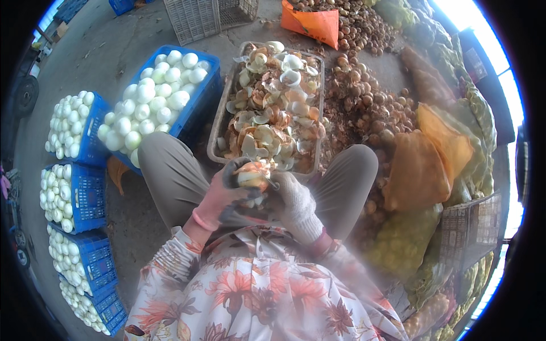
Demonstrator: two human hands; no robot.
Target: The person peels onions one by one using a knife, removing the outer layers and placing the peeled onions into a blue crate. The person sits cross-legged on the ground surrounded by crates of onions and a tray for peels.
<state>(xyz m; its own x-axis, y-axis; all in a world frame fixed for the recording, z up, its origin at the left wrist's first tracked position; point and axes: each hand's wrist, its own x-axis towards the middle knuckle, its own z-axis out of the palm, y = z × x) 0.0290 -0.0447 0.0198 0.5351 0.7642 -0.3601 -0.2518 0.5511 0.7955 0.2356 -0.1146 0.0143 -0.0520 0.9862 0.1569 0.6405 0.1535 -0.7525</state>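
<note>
My left hand [226, 187], in a pink glove with dark grey fingers, grips a partly peeled onion [252, 175] between thumb and fingers. My right hand [298, 204], in a white knitted glove, is closed at the onion's right side. A small curved metal piece shows at its fingertips; the rest of what it holds is hidden. Just beyond both hands lies a shallow tray [212, 140] heaped with brown and white onion skins [273, 106]. At the upper left of my knees, a blue plastic crate [198, 100] is piled with peeled white onions [147, 93].
More blue crates [88, 194] of peeled onions line the left side. Unpeeled onions [367, 96] lie heaped on the floor at the right, beside orange mesh bags [416, 170] and full yellow-green sacks [401, 243]. Grey plastic crates [194, 19] stand beyond the tray; another [469, 230] is at right.
</note>
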